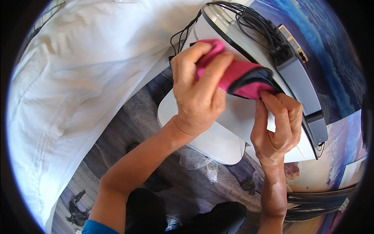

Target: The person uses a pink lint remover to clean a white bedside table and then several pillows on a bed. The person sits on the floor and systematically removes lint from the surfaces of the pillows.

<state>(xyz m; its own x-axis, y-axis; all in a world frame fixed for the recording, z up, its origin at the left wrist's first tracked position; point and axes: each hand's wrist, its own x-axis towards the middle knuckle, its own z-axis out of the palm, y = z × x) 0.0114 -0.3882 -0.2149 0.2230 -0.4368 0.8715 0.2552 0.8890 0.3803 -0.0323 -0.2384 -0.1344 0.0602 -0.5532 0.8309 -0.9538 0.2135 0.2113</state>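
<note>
A soft pink cloth piece with black edging (243, 74) is stretched between my two hands, above a white cabinet. My left hand (200, 89) grips its far left end, with the thumb and fingers pinching the bunched fabric. At the near right end, my right hand (277, 126) pinches the pink cloth just beside the black-trimmed opening. The opening gapes and shows a dark inside. Some blur softens the left fingertips, and the exact kind of cloth article cannot be made out.
Below the cloth stands a white cabinet (202, 144) with rounded edges. Black cables (257, 23) and a long grey device (298, 80) lie along its far top, near a wall socket (294, 45). White bedding (78, 89) hangs at left; clear plastic wrapping (194, 159) is on the floor.
</note>
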